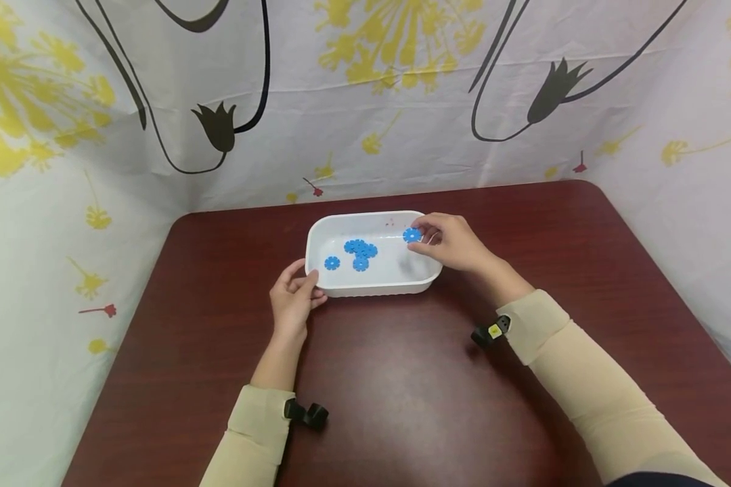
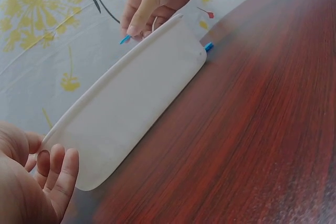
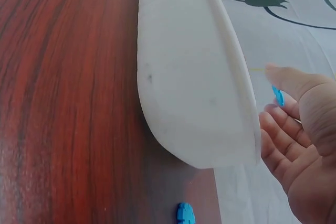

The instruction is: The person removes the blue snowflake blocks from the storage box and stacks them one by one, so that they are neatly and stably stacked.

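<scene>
A white plastic tray (image 1: 396,274) with rounded corners sits on the table. Several blue snowflake discs (image 1: 361,250) lie clustered in it, and one more blue disc (image 1: 331,263) lies apart near its left end. My left hand (image 1: 294,297) grips the tray's left front corner, thumb at the rim and fingers against the outer wall. Over the tray's right end, my right hand (image 1: 453,243) pinches a blue snowflake disc (image 1: 411,235) between thumb and fingers. That disc shows edge-on in the right wrist view, at rim height.
Another blue piece (image 3: 185,213) lies on the table beyond the tray's right end, hidden from the head view. The dark red-brown table (image 1: 402,379) runs up to a white patterned cloth (image 1: 402,149) behind it and at both sides.
</scene>
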Tool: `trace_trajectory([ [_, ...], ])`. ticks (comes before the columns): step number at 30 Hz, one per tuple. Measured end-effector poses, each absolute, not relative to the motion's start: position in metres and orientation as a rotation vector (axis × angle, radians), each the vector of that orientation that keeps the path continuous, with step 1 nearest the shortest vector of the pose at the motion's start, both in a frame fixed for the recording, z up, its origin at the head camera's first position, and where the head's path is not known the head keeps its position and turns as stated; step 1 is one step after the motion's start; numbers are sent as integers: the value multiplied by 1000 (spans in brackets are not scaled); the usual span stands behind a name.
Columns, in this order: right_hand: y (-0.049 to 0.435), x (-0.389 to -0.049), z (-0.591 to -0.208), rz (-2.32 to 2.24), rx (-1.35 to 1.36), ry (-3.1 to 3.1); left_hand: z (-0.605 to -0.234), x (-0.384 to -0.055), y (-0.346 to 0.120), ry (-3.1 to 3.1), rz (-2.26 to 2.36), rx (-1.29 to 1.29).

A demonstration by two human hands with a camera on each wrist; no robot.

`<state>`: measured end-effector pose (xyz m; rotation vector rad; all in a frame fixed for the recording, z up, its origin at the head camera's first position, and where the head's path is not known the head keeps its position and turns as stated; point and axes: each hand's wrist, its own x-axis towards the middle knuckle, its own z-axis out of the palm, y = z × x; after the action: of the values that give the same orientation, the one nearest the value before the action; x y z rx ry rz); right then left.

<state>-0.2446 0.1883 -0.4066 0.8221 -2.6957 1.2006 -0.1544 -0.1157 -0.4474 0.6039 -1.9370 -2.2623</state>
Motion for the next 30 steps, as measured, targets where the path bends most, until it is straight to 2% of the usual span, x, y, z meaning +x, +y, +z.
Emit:
trace_trajectory([
  [30,231,-240,-415,1210,547,-2710,-449,-154,-116,-1934,-2261,585],
])
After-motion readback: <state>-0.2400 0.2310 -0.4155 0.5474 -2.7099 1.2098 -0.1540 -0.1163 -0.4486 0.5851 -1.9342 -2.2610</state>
